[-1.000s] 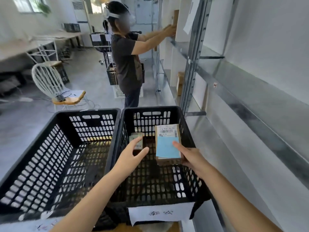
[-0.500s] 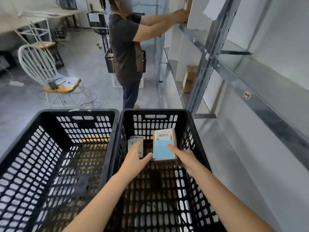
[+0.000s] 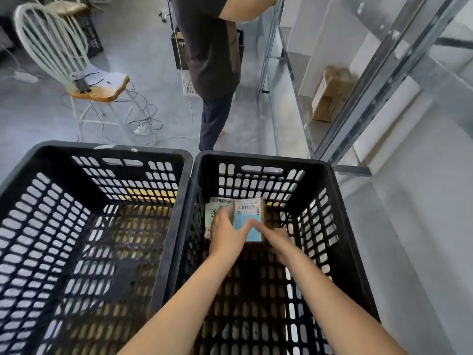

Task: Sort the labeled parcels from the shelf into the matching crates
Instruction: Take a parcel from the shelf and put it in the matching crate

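Observation:
Two black plastic crates stand side by side below me. The left crate (image 3: 102,149) holds no parcel. At the far end of the right crate (image 3: 256,156) lies a small parcel with a green label (image 3: 212,213). Beside it is a brown parcel with a barcode and a blue label (image 3: 249,210), low in the crate. My right hand (image 3: 277,240) holds this parcel at its near right edge, thumb on the blue label. My left hand (image 3: 226,234) lies with straight fingers over the green-label parcel and touches the blue-label parcel's left side. The hands are motion-blurred.
A metal shelf frame (image 3: 371,80) runs along the right, with a cardboard box (image 3: 330,93) on a lower level. Another person (image 3: 210,60) stands just beyond the crates. A white chair (image 3: 64,55) and loose cables (image 3: 143,121) are on the floor at left.
Both hands have gone down and forward into the right crate, taking the blue-label parcel next to the green-label one. My view has tilted downward.

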A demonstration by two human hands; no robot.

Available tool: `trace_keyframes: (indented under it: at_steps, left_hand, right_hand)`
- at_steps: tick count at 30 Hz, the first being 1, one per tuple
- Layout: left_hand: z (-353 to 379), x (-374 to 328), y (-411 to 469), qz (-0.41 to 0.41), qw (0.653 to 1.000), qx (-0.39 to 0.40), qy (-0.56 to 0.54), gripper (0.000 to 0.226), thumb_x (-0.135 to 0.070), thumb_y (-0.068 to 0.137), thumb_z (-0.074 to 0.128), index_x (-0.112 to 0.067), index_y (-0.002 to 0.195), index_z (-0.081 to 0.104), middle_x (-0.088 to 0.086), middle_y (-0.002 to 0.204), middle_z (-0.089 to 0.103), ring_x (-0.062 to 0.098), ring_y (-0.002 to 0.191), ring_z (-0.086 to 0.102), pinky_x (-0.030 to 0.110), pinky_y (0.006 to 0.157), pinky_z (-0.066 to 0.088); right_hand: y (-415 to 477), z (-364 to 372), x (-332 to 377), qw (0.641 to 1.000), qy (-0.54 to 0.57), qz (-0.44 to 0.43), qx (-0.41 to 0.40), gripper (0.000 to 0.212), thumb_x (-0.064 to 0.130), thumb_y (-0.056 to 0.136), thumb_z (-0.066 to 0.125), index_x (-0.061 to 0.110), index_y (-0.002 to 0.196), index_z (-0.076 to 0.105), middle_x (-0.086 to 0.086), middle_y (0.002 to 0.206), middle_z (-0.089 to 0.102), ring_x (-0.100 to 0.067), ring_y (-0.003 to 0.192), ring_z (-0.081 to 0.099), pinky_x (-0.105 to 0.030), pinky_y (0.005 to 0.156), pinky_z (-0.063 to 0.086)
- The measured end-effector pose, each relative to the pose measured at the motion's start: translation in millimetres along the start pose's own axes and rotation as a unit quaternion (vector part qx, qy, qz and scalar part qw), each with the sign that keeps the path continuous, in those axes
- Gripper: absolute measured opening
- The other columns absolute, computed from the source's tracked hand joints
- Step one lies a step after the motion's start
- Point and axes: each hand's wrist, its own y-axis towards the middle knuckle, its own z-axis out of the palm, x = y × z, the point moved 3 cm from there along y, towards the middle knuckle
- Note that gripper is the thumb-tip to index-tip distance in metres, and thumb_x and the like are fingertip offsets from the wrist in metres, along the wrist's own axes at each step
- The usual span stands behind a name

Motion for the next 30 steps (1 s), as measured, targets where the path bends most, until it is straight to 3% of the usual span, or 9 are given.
trace_keyframes:
  at_steps: [4,9,12,16,19,21,24,26,30]
  left_hand:
    - [4,3,4,-0.007,1.0,-0.011,0.001,0.079,-0.045,0.09,0.066,-0.017,0.153,0.028,-0.001,0.157,0.033,0.018,0.144,0.031,0.028,0.105,0.031]
    - [5,8,3,-0.035,0.999,0.002,-0.025,0.079,-0.042,0.092,0.065,-0.017,0.155,0.025,0.002,0.161,0.029,0.02,0.147,0.027,0.042,0.119,0.029]
    - [3,9,0,-0.038,0.999,0.004,-0.025,0.079,-0.04,0.092,0.065,-0.017,0.155,0.024,0.002,0.159,0.031,0.021,0.146,0.031,0.044,0.117,0.033]
    - [-5,3,-1,-0.022,1.0,-0.004,-0.004,0.076,-0.039,0.092,0.066,-0.017,0.153,0.027,0.003,0.155,0.035,0.022,0.14,0.038,0.046,0.112,0.04]
    - [-17,-2,-6,0.01,1.0,-0.016,0.02,0.073,-0.037,0.091,0.067,-0.015,0.151,0.031,0.003,0.151,0.039,0.018,0.133,0.042,0.032,0.107,0.04]
    - [-28,-6,-12,0.035,0.998,-0.019,0.04,0.069,-0.034,0.091,0.067,-0.014,0.148,0.034,0.003,0.146,0.042,0.012,0.122,0.043,0.025,0.096,0.039]
    - [-46,-14,-25,0.073,0.994,-0.004,0.078,0.074,-0.032,0.091,0.068,-0.012,0.152,0.031,0.003,0.153,0.037,0.016,0.137,0.037,0.031,0.111,0.034]
    - [-56,-19,-41,0.112,0.988,0.004,0.105,0.075,-0.031,0.091,0.068,-0.013,0.153,0.029,0.003,0.157,0.034,0.017,0.144,0.03,0.029,0.115,0.026]
    - [-70,-25,-74,0.162,0.979,0.004,0.123,0.072,-0.029,0.093,0.067,-0.014,0.153,0.03,0.003,0.159,0.032,0.015,0.146,0.027,0.02,0.109,0.018]
  right_hand:
    - [11,2,2,1.0,0.02,-0.001,0.005,0.066,0.056,0.077,0.077,0.008,0.121,0.067,-0.004,0.106,0.075,-0.017,0.097,0.07,-0.029,0.08,0.054]
    - [15,3,3,1.0,0.02,-0.016,0.015,0.053,0.049,0.088,0.069,0.013,0.126,0.065,0.0,0.103,0.074,-0.007,0.088,0.069,-0.017,0.062,0.048]
    - [18,2,4,0.999,-0.006,-0.025,0.026,0.051,0.044,0.092,0.066,0.013,0.132,0.061,-0.002,0.115,0.072,-0.013,0.099,0.068,-0.024,0.077,0.053]
    - [21,4,12,0.999,-0.03,-0.039,0.001,0.039,0.031,0.101,0.056,0.009,0.133,0.061,-0.007,0.121,0.069,-0.018,0.1,0.067,-0.025,0.074,0.052]
    - [15,7,22,0.998,-0.015,-0.056,-0.006,0.032,0.024,0.102,0.053,0.012,0.13,0.062,-0.009,0.129,0.067,-0.018,0.101,0.066,-0.026,0.075,0.053]
    - [2,3,30,0.997,-0.003,-0.073,-0.03,0.037,0.025,0.099,0.056,0.011,0.133,0.059,-0.009,0.138,0.06,-0.019,0.113,0.063,-0.027,0.086,0.052]
    - [-30,-15,48,0.986,-0.085,-0.125,-0.07,0.055,0.03,0.1,0.055,0.009,0.149,0.043,-0.008,0.152,0.046,-0.024,0.138,0.044,-0.034,0.108,0.037]
    - [-52,-26,58,0.968,-0.157,-0.177,-0.079,0.05,0.029,0.101,0.052,0.01,0.147,0.047,-0.008,0.15,0.049,-0.024,0.137,0.046,-0.034,0.109,0.036]
    - [-100,-37,77,0.921,-0.271,-0.267,-0.079,0.046,0.029,0.103,0.049,0.013,0.147,0.048,-0.006,0.151,0.047,-0.022,0.138,0.044,-0.034,0.111,0.036]
